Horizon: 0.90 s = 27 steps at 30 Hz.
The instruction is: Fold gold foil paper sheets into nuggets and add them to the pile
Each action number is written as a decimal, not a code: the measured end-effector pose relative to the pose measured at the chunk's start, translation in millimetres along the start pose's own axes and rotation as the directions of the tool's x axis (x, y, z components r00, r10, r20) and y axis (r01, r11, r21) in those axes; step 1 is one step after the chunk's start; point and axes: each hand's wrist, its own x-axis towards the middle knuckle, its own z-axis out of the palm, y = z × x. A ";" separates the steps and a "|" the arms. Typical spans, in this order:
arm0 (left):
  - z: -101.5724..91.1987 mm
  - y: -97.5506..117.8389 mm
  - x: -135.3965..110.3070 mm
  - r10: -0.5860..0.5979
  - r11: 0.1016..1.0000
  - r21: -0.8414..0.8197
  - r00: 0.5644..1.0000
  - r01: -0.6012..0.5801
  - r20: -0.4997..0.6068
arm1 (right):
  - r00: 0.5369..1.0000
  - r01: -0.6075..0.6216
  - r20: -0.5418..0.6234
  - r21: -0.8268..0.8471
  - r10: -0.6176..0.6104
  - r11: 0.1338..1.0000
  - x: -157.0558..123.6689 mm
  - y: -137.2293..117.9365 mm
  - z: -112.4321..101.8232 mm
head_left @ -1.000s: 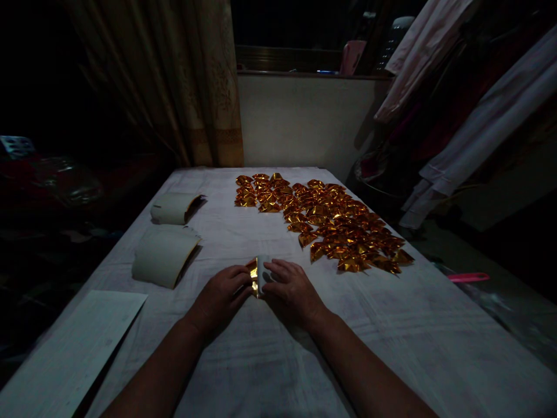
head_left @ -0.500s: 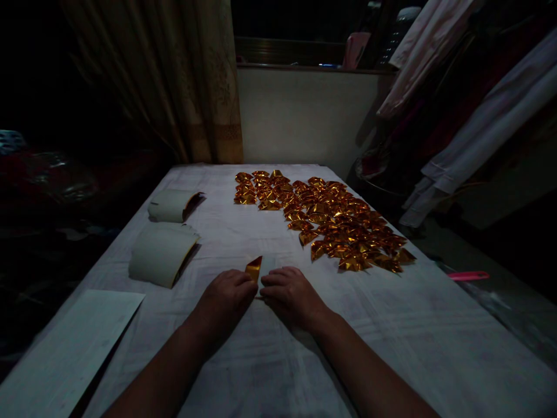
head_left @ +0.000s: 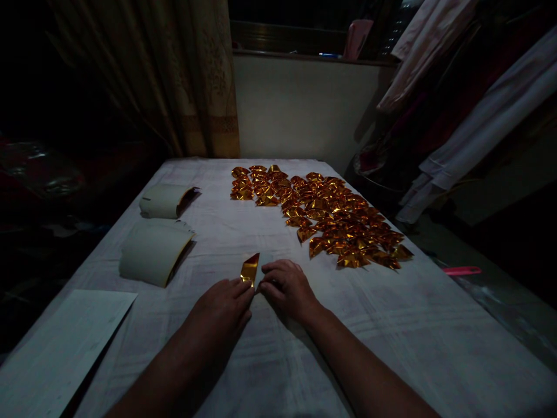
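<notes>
A small gold foil paper point(head_left: 250, 269) stands folded to a point on the white cloth of the table point(head_left: 391, 325). My left hand point(head_left: 226, 307) pinches its lower left edge with closed fingers. My right hand point(head_left: 287, 287) presses its right side, fingers curled onto the paper. A wide heap of several folded gold foil pieces point(head_left: 322, 212) lies beyond the hands, toward the right.
Two curled stacks of pale paper, a near stack point(head_left: 154, 252) and a far stack point(head_left: 165, 200), lie to the left. A flat white sheet point(head_left: 65, 342) sits at the near left corner. A curtain point(head_left: 174, 75) and hanging clothes point(head_left: 470, 104) flank the table's far end.
The paper has gone from lying between my hands with its white back showing to a raised gold point. Both hands have shifted slightly while folding it.
</notes>
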 end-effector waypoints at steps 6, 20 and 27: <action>-5.0 -2.4 -3.3 0.063 0.998 0.017 0.998 -0.063 0.023 | 0.997 -0.057 -0.041 0.021 0.058 0.998 0.3 -7.0 2.0; -3.2 -8.8 -8.5 0.067 0.998 -0.009 0.998 -0.067 0.021 | 0.992 -0.128 -0.015 -0.039 0.128 0.991 7.8 -12.2 5.2; -7.0 -4.9 -6.4 0.053 0.999 0.006 0.995 -0.054 0.083 | 0.988 -0.152 -0.006 -0.039 0.152 0.988 8.9 -17.6 1.5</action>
